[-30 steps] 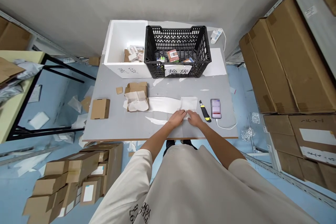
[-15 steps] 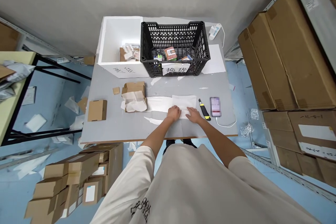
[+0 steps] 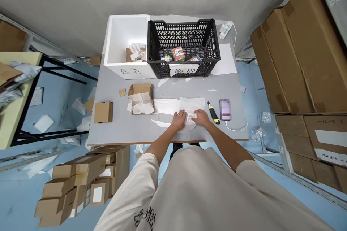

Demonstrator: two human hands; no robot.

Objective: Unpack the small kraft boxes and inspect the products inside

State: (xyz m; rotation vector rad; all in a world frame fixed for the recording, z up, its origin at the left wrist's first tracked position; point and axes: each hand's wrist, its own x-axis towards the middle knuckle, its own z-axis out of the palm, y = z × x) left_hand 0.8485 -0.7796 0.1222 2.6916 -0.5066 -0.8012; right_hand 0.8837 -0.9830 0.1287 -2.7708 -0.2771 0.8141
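Note:
My right hand point(image 3: 202, 118) grips the right end of a small white pack with a red pattern point(image 3: 191, 117), resting on a sheet of thin white paper point(image 3: 193, 103). Just left of the pack, my left hand point(image 3: 179, 119) lies with its fingers stretched out on the paper. The sheet joins a white paper strip point(image 3: 166, 106) running left to an open cardboard box point(image 3: 140, 88) with crumpled paper in its front. To the right of my hands lie a black and yellow utility knife point(image 3: 214, 113) and a phone point(image 3: 225, 109) on a cable.
A white foam box point(image 3: 127, 70) with packs inside and a black plastic crate point(image 3: 184, 74) stand at the back of the grey table point(image 3: 130, 131). At the left are a closed carton point(image 3: 103, 112) and a small cardboard piece point(image 3: 122, 92). Large cartons point(image 3: 311, 54) flank the right side.
The white and red pack now shows between my hands, where folded paper covered that spot before. The paper's near part is unfolded toward me. The whole view has shifted slightly.

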